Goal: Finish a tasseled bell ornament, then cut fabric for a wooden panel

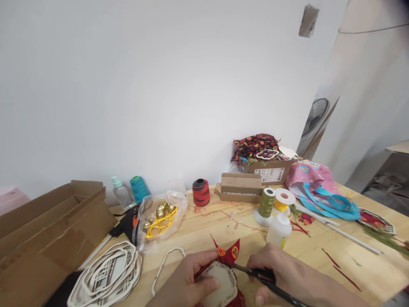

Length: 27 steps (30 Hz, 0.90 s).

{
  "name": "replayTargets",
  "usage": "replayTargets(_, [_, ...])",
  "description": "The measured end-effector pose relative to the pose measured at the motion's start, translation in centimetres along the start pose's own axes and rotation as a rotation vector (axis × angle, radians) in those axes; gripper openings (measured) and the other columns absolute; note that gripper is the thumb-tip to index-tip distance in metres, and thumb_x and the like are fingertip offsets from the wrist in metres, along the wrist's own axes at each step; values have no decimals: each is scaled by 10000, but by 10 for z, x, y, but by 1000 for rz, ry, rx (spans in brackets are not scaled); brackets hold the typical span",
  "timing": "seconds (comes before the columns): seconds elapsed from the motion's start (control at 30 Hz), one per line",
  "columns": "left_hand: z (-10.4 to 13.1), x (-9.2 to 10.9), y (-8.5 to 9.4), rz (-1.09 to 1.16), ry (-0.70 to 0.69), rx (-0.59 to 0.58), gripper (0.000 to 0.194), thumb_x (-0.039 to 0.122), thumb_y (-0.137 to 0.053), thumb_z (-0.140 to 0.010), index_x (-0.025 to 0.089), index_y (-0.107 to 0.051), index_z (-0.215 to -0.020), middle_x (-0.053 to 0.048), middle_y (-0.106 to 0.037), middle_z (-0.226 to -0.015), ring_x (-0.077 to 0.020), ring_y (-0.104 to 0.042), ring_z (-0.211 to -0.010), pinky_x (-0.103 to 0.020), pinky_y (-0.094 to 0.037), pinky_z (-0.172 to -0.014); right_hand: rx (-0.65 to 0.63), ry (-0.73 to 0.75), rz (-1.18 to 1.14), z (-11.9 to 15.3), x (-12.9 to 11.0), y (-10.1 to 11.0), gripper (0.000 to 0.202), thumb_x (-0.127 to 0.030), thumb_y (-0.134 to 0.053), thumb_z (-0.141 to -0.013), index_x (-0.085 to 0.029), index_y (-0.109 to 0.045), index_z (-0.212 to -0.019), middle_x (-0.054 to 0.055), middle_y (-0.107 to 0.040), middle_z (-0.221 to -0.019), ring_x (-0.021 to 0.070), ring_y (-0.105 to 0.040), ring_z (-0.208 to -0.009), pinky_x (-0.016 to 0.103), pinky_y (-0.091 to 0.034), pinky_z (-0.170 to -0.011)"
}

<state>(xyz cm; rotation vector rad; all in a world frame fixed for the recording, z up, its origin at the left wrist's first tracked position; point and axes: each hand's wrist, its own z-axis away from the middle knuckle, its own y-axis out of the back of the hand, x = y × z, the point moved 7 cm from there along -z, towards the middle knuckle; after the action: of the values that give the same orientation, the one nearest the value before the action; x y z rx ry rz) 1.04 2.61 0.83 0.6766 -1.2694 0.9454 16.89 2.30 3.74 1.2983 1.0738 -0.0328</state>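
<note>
My left hand [194,279] is closed on a pale, scallop-edged plaque [220,283] backed with red cloth, the thumb lying flat across its face. A pointed flap of patterned red fabric [230,252] sticks up past the plaque's far edge. Dark scissors [265,280] are gripped in my right hand [276,273], blades pointing left and touching the fabric along that edge. How far the blades are apart is hard to see. A white bottle [279,230] stands just beyond my right hand, and a thin white frame [166,264] lies left of my left hand.
Stacked white cut-out frames [107,275] and a large cardboard box [51,243] occupy the left. Behind are a bag of gold bells [161,215], a red thread spool [201,192] and a small carton [241,187]. Rightward lie an olive spool [267,204] and blue-trimmed pink cloth [315,181].
</note>
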Motion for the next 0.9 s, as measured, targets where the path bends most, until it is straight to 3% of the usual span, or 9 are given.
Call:
replayTargets(0.33, [1,0,-5,16,21,-39,435,204,-659,-649,181,-606,-1080,-67,-681,-914,-235,-578,-854,-330,-435,-771,-36,5,112,-3,-2,-2,481,-617,-493,-709,-156,-595,-620,-21,-442,-524,94,-359,-483,199,-232,-416])
replayTargets(0.5, [0,1,-6,65,-38,-75,579,228,-682,-640,242,-505,-1191,-83,-586,-1169,-257,-527,-1011,-347,-390,-850,-79,-67,166,-4,6,-3,437,-580,-520,-714,-157,-578,-621,-27,-439,-531,92,-352,-480,210,-223,-432])
replayTargets(0.57, [0,2,-3,57,-49,-33,566,239,-694,-629,254,-524,-1169,-74,-572,-1194,-253,-520,-1029,-342,-386,-859,-70,-123,104,-1,11,0,429,-577,-522,-713,-160,-578,-627,-36,-424,-520,87,-342,-471,204,-230,-429])
replayTargets(0.7, [1,2,2,155,-83,49,572,287,-716,-600,247,-543,-1144,-72,-667,-1009,-236,-588,-885,-323,-439,-741,-16,-188,-103,8,16,4,476,-612,-457,-729,-157,-597,-710,-47,-374,-524,82,-309,-476,189,-222,-412])
replayTargets(0.83, [2,6,6,304,-155,141,567,281,-734,-579,232,-561,-1117,-52,-694,-892,-205,-609,-835,-283,-454,-718,23,-190,-431,16,18,-2,574,-687,-421,-688,-145,-576,-799,-75,-275,-511,53,-226,-419,177,-163,-365])
replayTargets(0.9, [5,9,9,340,-177,213,561,266,-737,-579,232,-564,-1112,-31,-699,-787,-171,-615,-751,-242,-459,-656,57,-176,-605,17,16,-4,567,-682,-460,-667,-156,-561,-854,-72,-313,-526,41,-225,-392,169,-166,-343])
